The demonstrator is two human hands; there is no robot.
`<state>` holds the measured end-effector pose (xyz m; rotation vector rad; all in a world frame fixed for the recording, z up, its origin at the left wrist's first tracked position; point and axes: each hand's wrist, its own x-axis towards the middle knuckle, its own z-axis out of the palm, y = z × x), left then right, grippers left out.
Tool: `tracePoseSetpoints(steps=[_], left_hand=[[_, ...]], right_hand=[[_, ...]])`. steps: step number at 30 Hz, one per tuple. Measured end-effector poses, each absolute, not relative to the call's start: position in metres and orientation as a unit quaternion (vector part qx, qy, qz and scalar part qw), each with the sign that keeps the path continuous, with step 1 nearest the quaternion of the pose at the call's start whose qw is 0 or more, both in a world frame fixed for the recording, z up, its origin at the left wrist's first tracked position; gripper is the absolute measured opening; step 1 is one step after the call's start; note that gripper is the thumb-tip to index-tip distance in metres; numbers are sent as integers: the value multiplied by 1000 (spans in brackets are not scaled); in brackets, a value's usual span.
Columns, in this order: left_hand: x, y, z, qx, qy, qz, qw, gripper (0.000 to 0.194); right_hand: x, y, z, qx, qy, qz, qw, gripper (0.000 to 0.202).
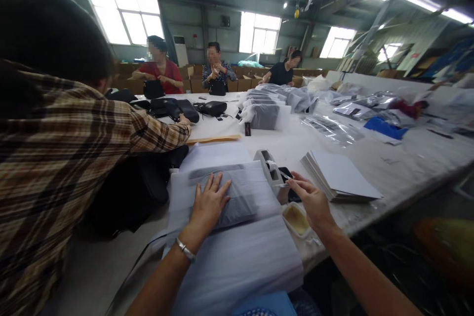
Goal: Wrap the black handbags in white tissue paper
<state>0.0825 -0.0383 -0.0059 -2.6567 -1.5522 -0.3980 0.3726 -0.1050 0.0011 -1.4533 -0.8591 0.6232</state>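
Note:
My left hand [211,203] lies flat, fingers spread, on a dark bag wrapped in thin white tissue paper [242,202]. A metal bracelet circles that wrist. Beneath the wrapped bag, more sheets of white tissue paper [244,256] spread toward the table's front edge. To the right, my right hand [311,200] pinches a small strip of clear tape [286,176] between thumb and fingertips, beside the grey tape dispenser [269,168]. Just below the dispenser stands a small tub with a yellowish inside [296,219].
A stack of white boards [344,177] lies right of my right hand. Several wrapped bags [264,114] stand farther back. A co-worker in a plaid shirt [66,158] reaches across at left, near black bags [181,108]. Other people work across the table. Clear plastic bags [333,128] lie at right.

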Motion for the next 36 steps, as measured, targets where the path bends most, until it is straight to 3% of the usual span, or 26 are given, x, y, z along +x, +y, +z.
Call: tracePoseSetpoints(steps=[5, 8, 11, 15, 20, 25, 36], left_hand=[[84, -39, -7, -855, -502, -131, 23, 44], [84, -39, -7, -854, -502, -131, 24, 44], [84, -40, -4, -855, -503, -129, 20, 44], [84, -39, -3, -854, -504, -129, 18, 44], [84, -36, -9, -853, -504, -134, 20, 44], [83, -35, -15, -853, -502, -139, 23, 44], [85, -35, -14, -849, -509, -140, 13, 46]], right_hand=[[369, -133, -8, -638, -274, 422, 583, 44], [379, -130, -19, -643, -277, 454, 552, 43], [397, -123, -23, -693, -382, 383, 477, 37], [423, -125, -11, -743, -579, 132, 309, 27], [434, -124, 32, -578, -792, -95, 174, 31], [401, -76, 69, -420, -897, -92, 99, 27], [312, 66, 67, -359, -932, 14, -42, 37]])
